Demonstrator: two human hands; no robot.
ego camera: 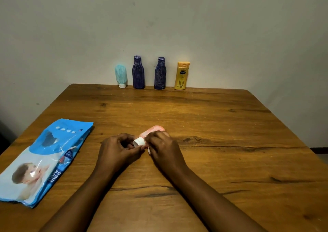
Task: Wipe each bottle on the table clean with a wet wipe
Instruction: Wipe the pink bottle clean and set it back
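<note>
Spanning the whole view, the wooden table [230,134] meets the wall [177,19] along its far edge; its left and right edges run diagonally toward the near corners. To the right of the right hand [164,149], bare wood extends to the right edge. To the left of the left hand [118,151], a blue wet-wipe pack [44,160] lies flat, well apart from that hand and close to the left edge. Beyond both hands is a broad band of bare wood. Behind it a row stands at the far edge against the wall: a teal tube [121,74] inverted on its cap, a dark blue bottle [138,73], a second dark blue bottle [160,74] and a yellow lotion bottle [182,75].

Both forearms enter from the near edge and converge at mid-table. The right hand lies palm-down over the pink bottle [153,130], fingers curled round its body, gripping it. The pink bottle lies on its side on the wood, its white cap [139,141] pointing toward the left hand. The left hand's fingers curl beside the cap, thumb tip below it. Whether it actually pinches the cap cannot be determined.
</note>
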